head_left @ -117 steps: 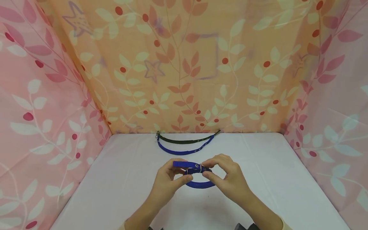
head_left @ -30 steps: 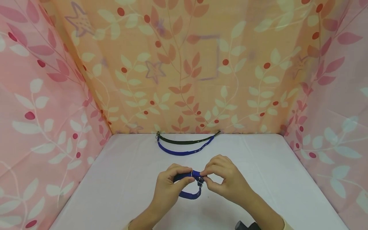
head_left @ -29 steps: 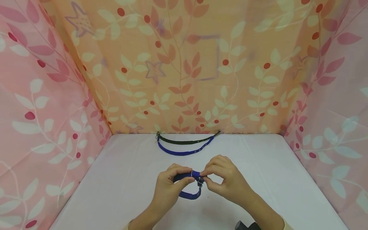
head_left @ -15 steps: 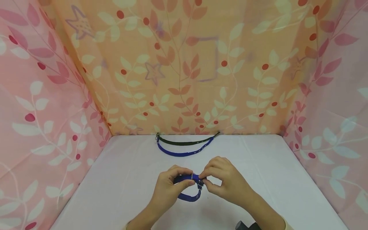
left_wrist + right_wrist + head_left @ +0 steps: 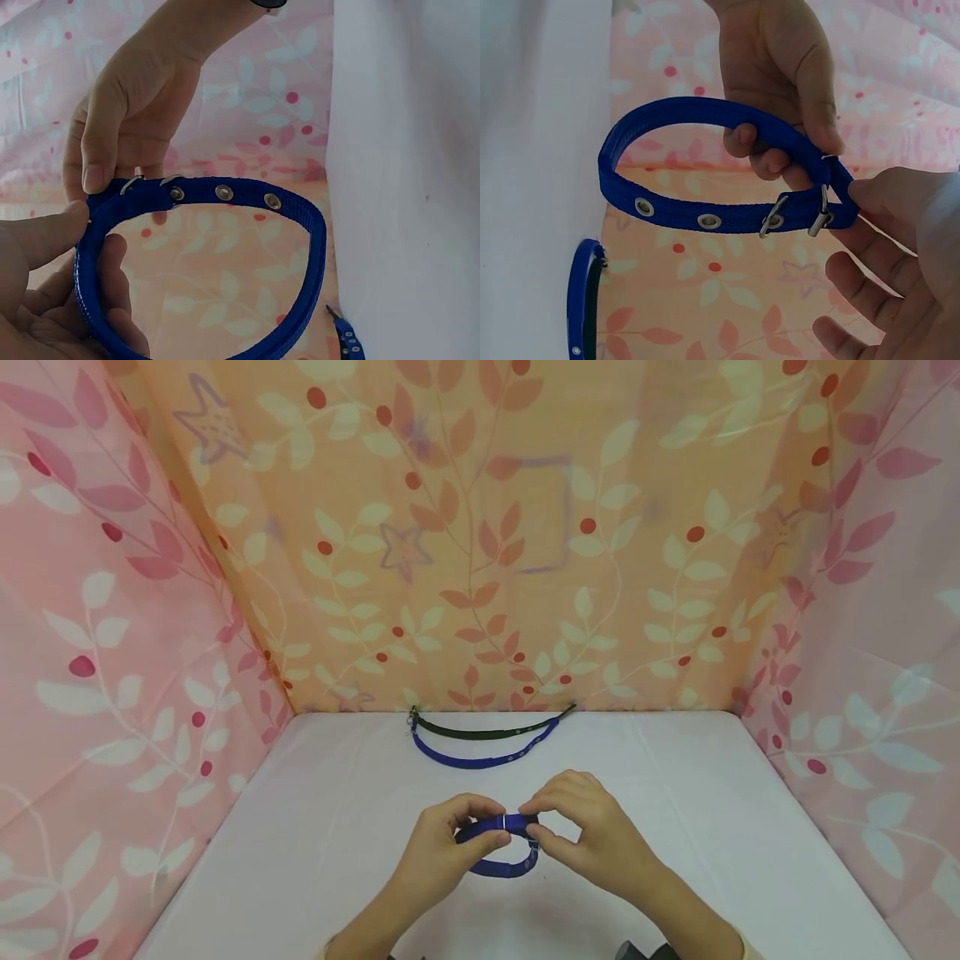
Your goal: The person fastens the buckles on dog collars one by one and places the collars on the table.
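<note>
A looped blue collar (image 5: pixel 506 870) is held above the table (image 5: pixel 300 843), well in from its far edge; it is pinched by the left hand (image 5: pixel 438 847) and, beside the buckle (image 5: pixel 820 217), by the right hand (image 5: pixel 592 818); a green collar (image 5: pixel 480 735) and a second blue collar (image 5: pixel 471 764) are laid along the far edge.

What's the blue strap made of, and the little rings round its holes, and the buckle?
The blue strap looks like woven fabric, maybe nylon: it's ribbed and bends smoothly. The little rings look like metal, silvery and shiny. The buckle seems to be smooth metal too, because it gleams; I can't tell which metal.
</note>
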Tool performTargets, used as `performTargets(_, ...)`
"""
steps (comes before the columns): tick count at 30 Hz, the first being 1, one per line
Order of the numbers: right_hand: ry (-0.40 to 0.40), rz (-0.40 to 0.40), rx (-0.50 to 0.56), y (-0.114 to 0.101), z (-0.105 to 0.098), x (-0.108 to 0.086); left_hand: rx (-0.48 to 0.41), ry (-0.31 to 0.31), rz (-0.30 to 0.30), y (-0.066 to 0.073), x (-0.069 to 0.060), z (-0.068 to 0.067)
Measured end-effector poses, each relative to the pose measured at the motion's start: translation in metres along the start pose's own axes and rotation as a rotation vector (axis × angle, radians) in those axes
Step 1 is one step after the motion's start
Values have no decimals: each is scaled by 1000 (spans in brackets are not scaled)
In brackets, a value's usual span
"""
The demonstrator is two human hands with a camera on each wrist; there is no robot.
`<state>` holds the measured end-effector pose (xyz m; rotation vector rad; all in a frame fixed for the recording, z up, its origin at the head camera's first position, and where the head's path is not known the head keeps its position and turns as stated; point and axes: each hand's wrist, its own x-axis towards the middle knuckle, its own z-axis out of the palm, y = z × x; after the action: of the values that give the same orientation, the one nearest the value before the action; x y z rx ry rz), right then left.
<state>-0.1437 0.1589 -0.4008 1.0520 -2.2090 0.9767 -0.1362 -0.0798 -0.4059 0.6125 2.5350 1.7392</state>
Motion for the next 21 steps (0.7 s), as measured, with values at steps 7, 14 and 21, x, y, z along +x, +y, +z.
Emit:
performTargets(7,10,-13,43,-2,4,0,-39,-17,17,1,-2,0)
performTargets(14,0,82,55,0,-5,1,-141,36,32,2,0,-5)
performTargets(21,-70,149,57,3,-11,1,-347,83,99,2,-1,-13)
